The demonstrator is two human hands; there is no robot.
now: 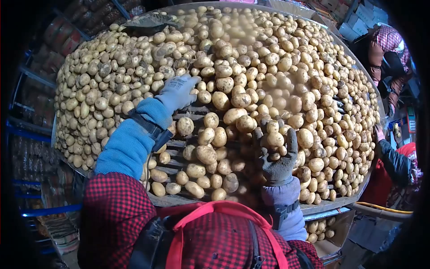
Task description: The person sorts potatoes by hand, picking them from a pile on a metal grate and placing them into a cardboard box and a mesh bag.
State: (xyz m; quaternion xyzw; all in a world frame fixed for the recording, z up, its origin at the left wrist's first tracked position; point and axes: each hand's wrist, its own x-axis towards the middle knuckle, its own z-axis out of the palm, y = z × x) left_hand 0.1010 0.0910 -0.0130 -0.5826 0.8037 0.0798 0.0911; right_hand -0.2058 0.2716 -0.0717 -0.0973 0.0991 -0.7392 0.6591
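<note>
My left hand (178, 93), in a grey glove, stretches over the middle of a wide heap of potatoes (112, 83). Its fingers point right and touch potatoes beside a bare slatted patch, with nothing visibly gripped. Nearer my body on the right, my right hand (277, 168) wears a dark, soiled glove. Its thumb and fingers curl up around a few potatoes (275, 139), one small one low in the palm. Loose potatoes (206, 154) lie between my hands on the dark slats (172, 157) of the table.
A cardboard box (342, 231) with potatoes stands below the table's near right edge. Two other people (389, 51) are at the right side, one with a hand at the rim. A dark flat piece (150, 22) lies on the heap's far left. Blue-framed racks (38, 127) stand left.
</note>
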